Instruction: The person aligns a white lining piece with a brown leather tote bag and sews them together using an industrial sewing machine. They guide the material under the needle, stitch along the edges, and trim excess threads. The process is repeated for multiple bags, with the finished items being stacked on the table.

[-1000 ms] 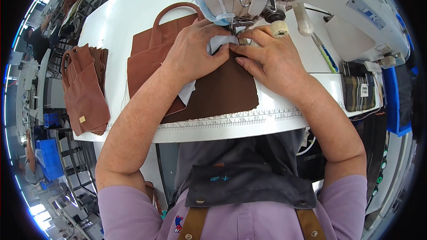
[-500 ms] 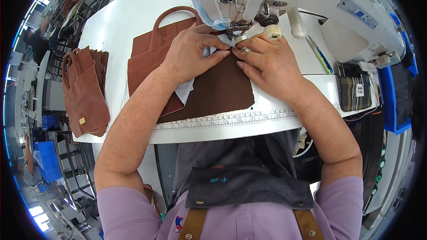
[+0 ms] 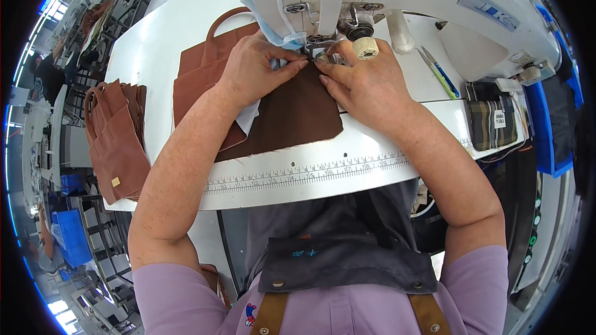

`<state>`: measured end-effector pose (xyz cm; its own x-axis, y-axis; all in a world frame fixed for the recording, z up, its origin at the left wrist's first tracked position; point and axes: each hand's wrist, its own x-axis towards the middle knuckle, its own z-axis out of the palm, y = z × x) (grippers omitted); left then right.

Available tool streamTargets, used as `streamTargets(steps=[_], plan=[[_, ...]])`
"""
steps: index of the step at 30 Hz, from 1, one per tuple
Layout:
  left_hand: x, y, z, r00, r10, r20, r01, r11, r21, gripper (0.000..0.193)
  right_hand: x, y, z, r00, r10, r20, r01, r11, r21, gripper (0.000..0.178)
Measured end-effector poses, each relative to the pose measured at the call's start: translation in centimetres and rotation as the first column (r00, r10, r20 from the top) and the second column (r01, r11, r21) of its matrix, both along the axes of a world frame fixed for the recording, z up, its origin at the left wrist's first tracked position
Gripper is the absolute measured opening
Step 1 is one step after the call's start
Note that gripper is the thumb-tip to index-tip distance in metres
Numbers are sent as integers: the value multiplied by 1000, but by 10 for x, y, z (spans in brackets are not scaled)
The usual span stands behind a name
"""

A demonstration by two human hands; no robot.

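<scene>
A sewing machine (image 3: pixel 304 0) stands over the white table, and both my hands work at its presser foot (image 3: pixel 320 40). My left hand (image 3: pixel 251 71) pinches the upper edge of a dark brown fabric piece (image 3: pixel 292 111), thumb and forefinger together just left of the foot. My right hand (image 3: pixel 375 84) has its fingertips closed on the same edge, just right of the foot. Beneath my left hand and wrist lies a reddish-brown bag panel (image 3: pixel 198 87) with a looped handle (image 3: pixel 217 28). A bit of white lining (image 3: pixel 248 116) shows beside my left wrist. The fingertips partly hide the needle area.
Stacked brown bag panels (image 3: pixel 118 142) lie at the table's left edge. A printed ruler (image 3: pixel 298 178) runs along the front. To the right are snips (image 3: pixel 439 73), a folded plaid fabric piece (image 3: pixel 490 115) and a blue bin (image 3: pixel 552 130).
The dark brown fabric has slid away from the ruler toward the machine, leaving a strip of white table between. Both hands have moved with it, still at the presser foot.
</scene>
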<state>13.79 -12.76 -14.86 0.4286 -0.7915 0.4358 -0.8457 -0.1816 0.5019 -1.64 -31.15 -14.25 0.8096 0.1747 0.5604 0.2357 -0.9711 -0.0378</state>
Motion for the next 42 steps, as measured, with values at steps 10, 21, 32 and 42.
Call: streamTargets(steps=[10, 21, 32, 42], plan=[[32, -6, 12, 822, -118, 558, 98, 993, 66, 25, 2, -2, -2, 1000, 14, -18, -13, 997, 79, 27], [37, -26, 31, 684, -50, 727, -140, 970, 199, 29, 3, -6, -1, 1000, 4, -14, -3, 992, 127, 15], [-67, 9, 13, 993, 120, 2, -120, 993, 2, 29, 6, -9, -4, 998, 66, -2, -65, 984, 165, 19], [-40, 15, 14, 997, -29, 75, 22, 996, 86, 23, 3, -8, -6, 989, 141, 38, -145, 977, 154, 19]])
